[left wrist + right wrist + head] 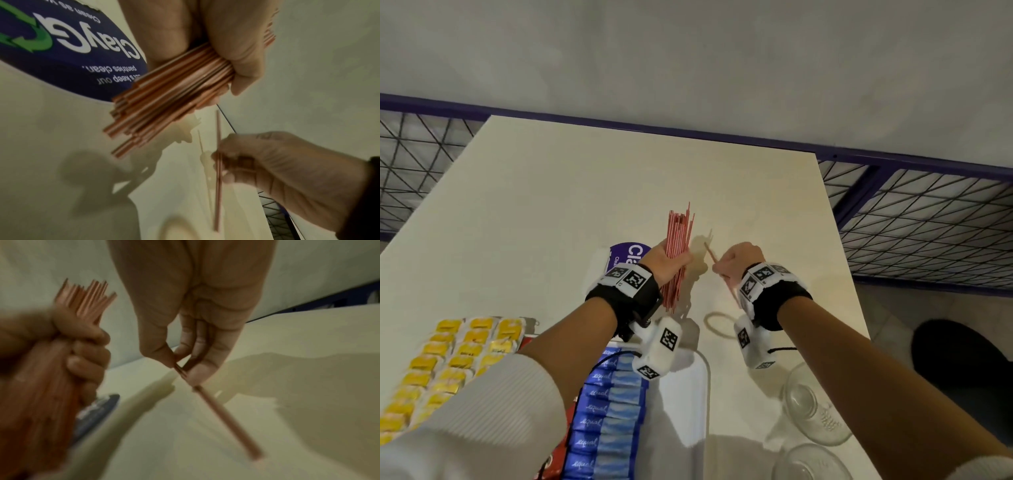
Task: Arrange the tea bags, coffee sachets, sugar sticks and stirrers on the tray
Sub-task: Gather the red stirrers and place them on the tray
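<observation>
My left hand grips a thick bundle of thin pink stirrers held upright above the table; the same bundle of stirrers fills the left wrist view. To its right, my right hand pinches a single stirrer between thumb and fingertips, and that single stirrer points up and left. On the white tray at the bottom lie a row of blue sugar sachets and yellow tea bags. My left arm hides part of the tray.
A round purple sticker lies on the white table behind my left hand. A rubber band lies by my right wrist. Two clear glasses stand at the lower right. Mesh railings flank the table.
</observation>
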Tool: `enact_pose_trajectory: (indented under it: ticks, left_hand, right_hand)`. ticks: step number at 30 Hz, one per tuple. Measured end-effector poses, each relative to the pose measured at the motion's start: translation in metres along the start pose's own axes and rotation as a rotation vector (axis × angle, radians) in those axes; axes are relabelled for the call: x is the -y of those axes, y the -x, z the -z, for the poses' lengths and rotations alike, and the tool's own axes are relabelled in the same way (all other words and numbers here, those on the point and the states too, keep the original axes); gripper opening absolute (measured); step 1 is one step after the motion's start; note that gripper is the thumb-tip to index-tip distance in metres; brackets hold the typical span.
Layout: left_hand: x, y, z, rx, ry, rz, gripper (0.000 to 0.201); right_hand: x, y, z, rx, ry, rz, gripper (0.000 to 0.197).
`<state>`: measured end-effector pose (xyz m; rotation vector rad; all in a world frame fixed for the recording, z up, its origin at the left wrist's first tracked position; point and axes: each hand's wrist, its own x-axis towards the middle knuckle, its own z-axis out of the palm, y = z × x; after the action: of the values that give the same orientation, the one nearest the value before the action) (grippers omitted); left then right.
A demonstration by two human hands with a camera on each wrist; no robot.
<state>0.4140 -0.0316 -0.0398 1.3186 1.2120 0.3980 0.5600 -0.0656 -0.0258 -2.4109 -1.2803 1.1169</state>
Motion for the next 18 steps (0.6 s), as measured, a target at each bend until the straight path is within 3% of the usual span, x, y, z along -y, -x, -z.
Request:
enact_pose_trajectory:
  ticks: [4, 7, 18]
  left_hand:
    - [-0.003, 0.01, 0.003, -0.03, -0.006, -0.095, 0.014]
    - [-0.005, 0.014, 0.002, -0.038, -0.019, -0.122, 0.011]
    - [0.003, 0.027, 0.002, -0.054, -0.166, -0.096, 0.038]
  right_hand:
    - [0.01, 0.017, -0.001, -0.064, -0.444, 0.157, 0.021]
    - [0.019, 0.026, -0.003, -0.09, -0.612, 0.244, 0.02]
    - [0.01, 0.04, -0.016, -0.141, -0.528, 0.323, 0.026]
